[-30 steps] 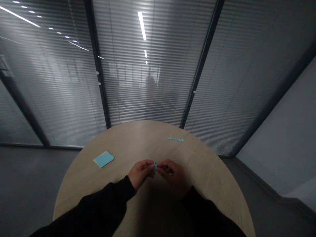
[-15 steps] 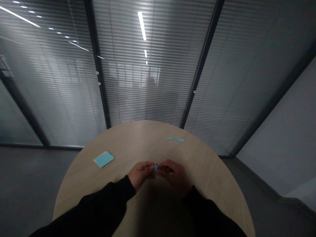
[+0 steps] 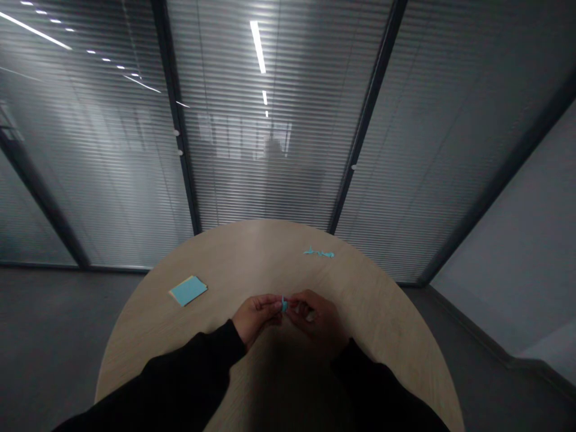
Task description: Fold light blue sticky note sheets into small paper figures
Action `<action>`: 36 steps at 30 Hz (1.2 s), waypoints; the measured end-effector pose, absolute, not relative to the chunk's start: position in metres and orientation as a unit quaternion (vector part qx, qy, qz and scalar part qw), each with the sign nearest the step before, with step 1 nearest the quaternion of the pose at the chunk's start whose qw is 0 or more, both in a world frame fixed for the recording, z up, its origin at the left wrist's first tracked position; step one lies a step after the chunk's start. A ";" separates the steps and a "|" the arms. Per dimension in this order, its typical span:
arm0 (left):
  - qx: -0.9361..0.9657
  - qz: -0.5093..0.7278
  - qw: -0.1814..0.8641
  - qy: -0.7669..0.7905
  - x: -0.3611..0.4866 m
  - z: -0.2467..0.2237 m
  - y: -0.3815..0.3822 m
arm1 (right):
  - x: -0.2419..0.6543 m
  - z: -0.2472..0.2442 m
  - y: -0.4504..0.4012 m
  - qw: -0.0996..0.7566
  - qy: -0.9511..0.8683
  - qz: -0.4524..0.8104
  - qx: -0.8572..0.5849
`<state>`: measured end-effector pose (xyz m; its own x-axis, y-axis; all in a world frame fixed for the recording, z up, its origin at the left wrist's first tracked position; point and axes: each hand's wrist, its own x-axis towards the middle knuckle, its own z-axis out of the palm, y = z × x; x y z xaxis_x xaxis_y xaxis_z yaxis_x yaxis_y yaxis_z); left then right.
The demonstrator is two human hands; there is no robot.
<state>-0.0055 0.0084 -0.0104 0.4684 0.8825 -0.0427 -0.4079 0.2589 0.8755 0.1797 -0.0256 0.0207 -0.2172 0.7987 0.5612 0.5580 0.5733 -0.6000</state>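
A small piece of blue paper (image 3: 284, 305) is pinched between my two hands, above the near half of the round table. My left hand (image 3: 256, 315) grips it from the left, thumb on top. From the right, the fingertips of my right hand (image 3: 317, 318) close on its other side. The piece looks folded or torn, but its exact shape is too small to make out. Farther off to the right lies a line of little blue paper scraps (image 3: 318, 253). A flat stack of blue paper sheets (image 3: 189, 291), with a yellowish edge beneath, rests at the left.
The round wooden table (image 3: 252, 252) has its far edge close to a glass partition with blinds (image 3: 270, 192). A pale wall (image 3: 517, 270) stands to the right. Grey floor (image 3: 54, 336) surrounds the table.
The fingers of my right hand have shifted slightly around the blue paper. My left hand keeps its place, and the sheets and scraps lie as before.
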 end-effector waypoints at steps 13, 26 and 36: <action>0.440 0.458 0.718 0.283 -0.005 -0.010 0.008 | 0.178 0.022 -0.025 0.462 -0.748 0.158 -0.449; 0.489 0.456 0.679 0.304 -0.004 -0.002 0.003 | 0.172 0.018 -0.027 0.452 -0.774 -0.013 -0.443; 0.504 0.468 0.664 0.293 -0.004 0.000 0.000 | 0.173 0.017 -0.030 0.391 -0.809 -0.213 -0.383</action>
